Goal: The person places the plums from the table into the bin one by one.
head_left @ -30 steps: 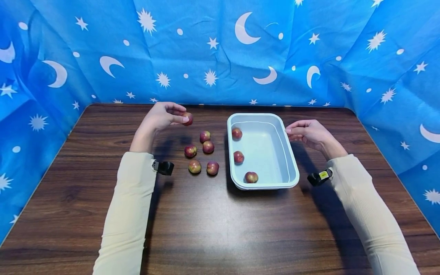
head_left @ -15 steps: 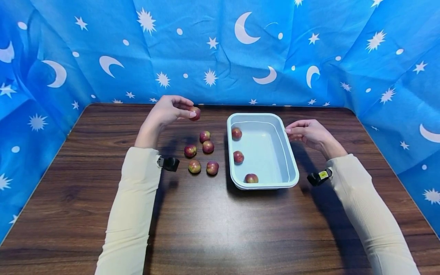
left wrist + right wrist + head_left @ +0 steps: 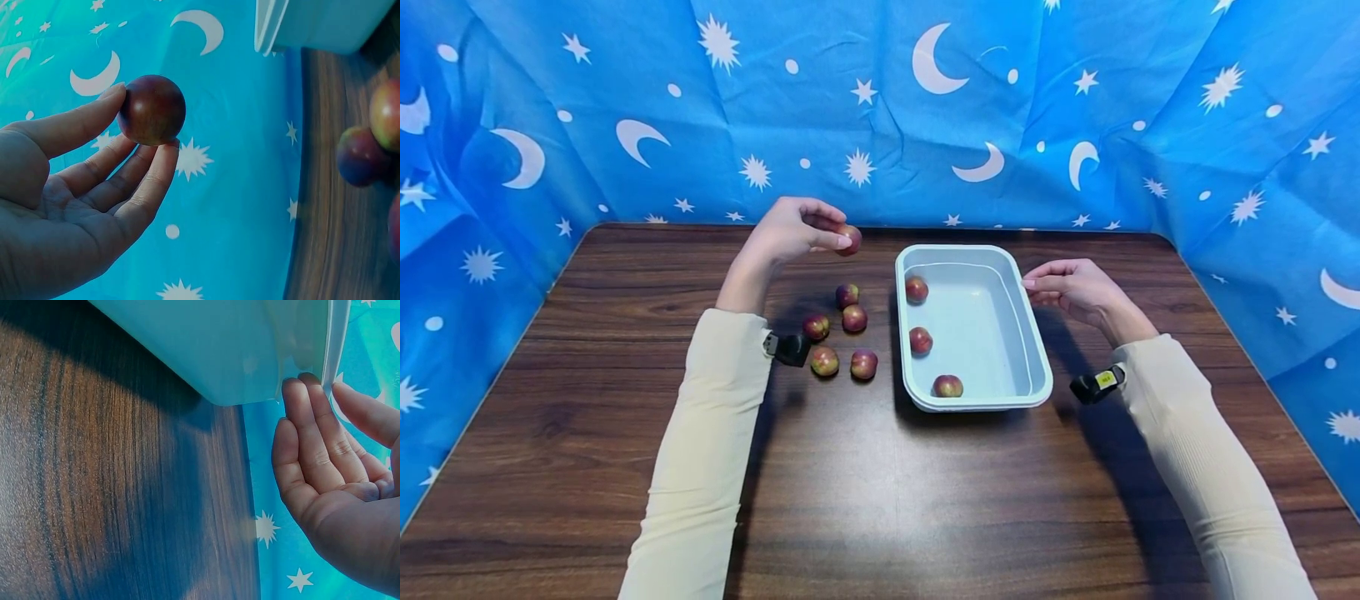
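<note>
My left hand (image 3: 793, 229) pinches a dark red plum (image 3: 152, 110) between its thumb and fingertips. Both are held up above the far part of the table, left of a white plastic tub (image 3: 977, 403). At the tub's right side, my right hand (image 3: 1071, 292) pinches the rim (image 3: 334, 350), thumb on one side and fingers on the other. Inside the tub lie three plums: one plum (image 3: 917, 289) at the back left, another plum (image 3: 921, 341) along the left wall and a third plum (image 3: 947, 386) near the front.
Several loose plums (image 3: 854, 318) lie on the dark wooden table (image 3: 880, 500) left of the tub, one partly behind the black wrist camera (image 3: 792, 350). A blue cloth (image 3: 820, 100) with moons and stars hangs behind the table and along its sides.
My left hand has moved right and slightly up with the plum, nearer to the tub. The right hand, the tub and the plums lying about have stayed in place.
</note>
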The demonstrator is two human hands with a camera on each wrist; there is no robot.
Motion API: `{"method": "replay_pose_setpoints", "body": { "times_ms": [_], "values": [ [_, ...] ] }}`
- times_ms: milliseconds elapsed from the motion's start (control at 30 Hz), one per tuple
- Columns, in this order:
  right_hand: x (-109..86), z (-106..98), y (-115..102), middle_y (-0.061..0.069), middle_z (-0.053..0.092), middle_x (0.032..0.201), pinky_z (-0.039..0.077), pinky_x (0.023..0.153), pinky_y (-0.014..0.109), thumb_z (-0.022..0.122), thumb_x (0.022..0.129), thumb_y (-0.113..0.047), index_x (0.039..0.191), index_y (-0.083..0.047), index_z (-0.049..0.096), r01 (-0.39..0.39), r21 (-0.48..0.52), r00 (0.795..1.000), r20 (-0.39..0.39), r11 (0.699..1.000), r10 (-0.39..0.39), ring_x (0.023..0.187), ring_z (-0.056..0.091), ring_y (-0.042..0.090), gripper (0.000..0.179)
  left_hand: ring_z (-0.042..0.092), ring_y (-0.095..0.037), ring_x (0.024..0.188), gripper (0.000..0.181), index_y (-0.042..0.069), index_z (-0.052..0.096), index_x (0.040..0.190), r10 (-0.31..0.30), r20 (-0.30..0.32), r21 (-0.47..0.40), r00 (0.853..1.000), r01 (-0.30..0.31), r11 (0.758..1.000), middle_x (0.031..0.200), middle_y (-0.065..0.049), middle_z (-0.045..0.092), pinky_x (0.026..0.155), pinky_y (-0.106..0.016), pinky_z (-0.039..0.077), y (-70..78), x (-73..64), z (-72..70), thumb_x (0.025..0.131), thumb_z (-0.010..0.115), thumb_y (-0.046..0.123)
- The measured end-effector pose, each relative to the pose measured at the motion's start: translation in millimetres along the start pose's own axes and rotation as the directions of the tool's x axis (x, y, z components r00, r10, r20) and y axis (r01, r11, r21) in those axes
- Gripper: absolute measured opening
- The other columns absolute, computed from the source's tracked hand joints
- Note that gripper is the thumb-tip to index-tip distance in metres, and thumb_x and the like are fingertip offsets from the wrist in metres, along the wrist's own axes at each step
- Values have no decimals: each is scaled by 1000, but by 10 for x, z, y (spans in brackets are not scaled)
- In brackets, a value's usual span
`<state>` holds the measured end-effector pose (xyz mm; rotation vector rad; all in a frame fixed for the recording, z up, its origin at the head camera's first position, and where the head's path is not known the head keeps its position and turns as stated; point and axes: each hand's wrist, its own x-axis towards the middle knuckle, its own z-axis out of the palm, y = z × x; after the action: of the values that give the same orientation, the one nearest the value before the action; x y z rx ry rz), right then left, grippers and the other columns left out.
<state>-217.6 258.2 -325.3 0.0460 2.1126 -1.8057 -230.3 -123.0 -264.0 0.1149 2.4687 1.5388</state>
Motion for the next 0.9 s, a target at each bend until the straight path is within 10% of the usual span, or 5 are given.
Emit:
{"method": "replay_pose_setpoints", "body": {
  "times_ms": [900],
  "values": [
    [8,7,12,7,68,76,53,72,34,62,86,-4,85,-4,69,15,35,1000,5,999,-15,68,65,18,7,55,-21,93,31,4,60,111,69,66,-12,995,-69,998,104,-10,60,81,-31,48,337,41,365,82,69,12]
  ]
}}
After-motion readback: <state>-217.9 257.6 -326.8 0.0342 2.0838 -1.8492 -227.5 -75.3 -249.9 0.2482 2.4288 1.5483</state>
